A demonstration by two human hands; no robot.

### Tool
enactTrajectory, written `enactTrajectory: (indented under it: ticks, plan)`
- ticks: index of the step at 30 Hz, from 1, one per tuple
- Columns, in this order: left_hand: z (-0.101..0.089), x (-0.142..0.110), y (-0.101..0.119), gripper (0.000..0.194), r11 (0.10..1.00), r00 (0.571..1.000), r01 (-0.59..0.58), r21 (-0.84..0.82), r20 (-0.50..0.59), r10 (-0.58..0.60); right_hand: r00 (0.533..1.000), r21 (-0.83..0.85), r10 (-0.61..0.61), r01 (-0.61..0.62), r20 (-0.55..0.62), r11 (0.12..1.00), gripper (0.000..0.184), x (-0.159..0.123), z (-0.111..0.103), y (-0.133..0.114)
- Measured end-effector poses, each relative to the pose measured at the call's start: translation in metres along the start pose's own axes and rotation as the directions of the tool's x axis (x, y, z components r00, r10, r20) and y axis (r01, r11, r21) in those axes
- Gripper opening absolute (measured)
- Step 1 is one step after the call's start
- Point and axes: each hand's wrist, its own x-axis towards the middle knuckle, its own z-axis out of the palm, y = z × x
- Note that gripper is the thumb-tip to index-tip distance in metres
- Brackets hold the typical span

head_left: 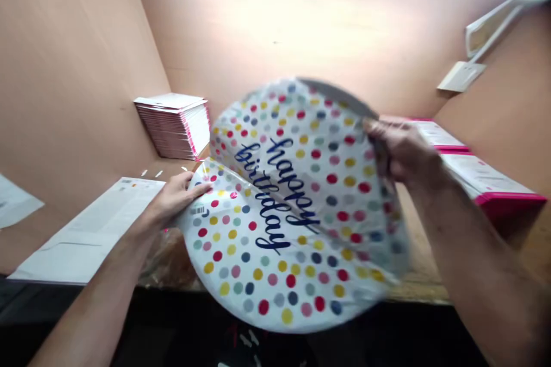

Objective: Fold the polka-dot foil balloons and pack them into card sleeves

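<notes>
A flat round foil balloon (275, 275), white with coloured dots and "happy birthday" in dark blue script, is held up in front of me, creased across its middle. My left hand (178, 195) pinches its left edge, thumb on the front near a small barcode. On the upper right, my right hand (400, 146) grips the rim, where the foil bends back; this side is blurred by motion. Part of the balloon's grey back shows along the top right edge. The fingers behind the foil are hidden.
A stack of white and pink cards (176, 126) stands at the back left. Pink-edged stacks (495, 178) sit at the right. A white printed sheet (90, 229) lies on the left, with crumpled clear plastic (170, 258) beside it. Wooden walls enclose the bench.
</notes>
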Motion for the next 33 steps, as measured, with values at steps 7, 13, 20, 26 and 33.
enactTrajectory:
  ticks: [7, 13, 20, 26, 33]
  plan:
    - [0.021, 0.061, -0.029, 0.029, 0.73, 0.989, -0.115, 0.674, 0.146, 0.021, 0.916, 0.279, 0.268, -0.352, 0.298, 0.893, 0.058, -0.06, 0.1, 0.068]
    - [0.047, 0.065, -0.052, 0.033, 0.737, 0.997, -0.072, 0.672, 0.069, 0.034, 0.95, -0.086, 0.266, -0.254, 0.166, 0.963, 0.04, -0.073, 0.109, 0.095]
    - [0.036, 0.032, -0.068, 0.044, 0.773, 0.981, -0.075, 0.631, -0.093, 0.171, 0.87, -0.24, -0.223, 0.353, 0.44, 0.905, 0.033, -0.123, 0.201, -0.043]
    - [0.023, -0.012, -0.097, 0.039, 0.88, 0.976, -0.041, 0.473, -0.17, 0.136, 0.699, -0.135, -0.296, 0.49, 0.651, 0.861, 0.03, -0.142, 0.278, -0.166]
    - [-0.009, 0.001, -0.104, 0.044, 0.917, 1.0, 0.01, 0.399, -0.02, -0.002, 0.706, -0.284, -0.14, 0.447, 0.694, 0.848, 0.037, -0.138, 0.316, -0.212]
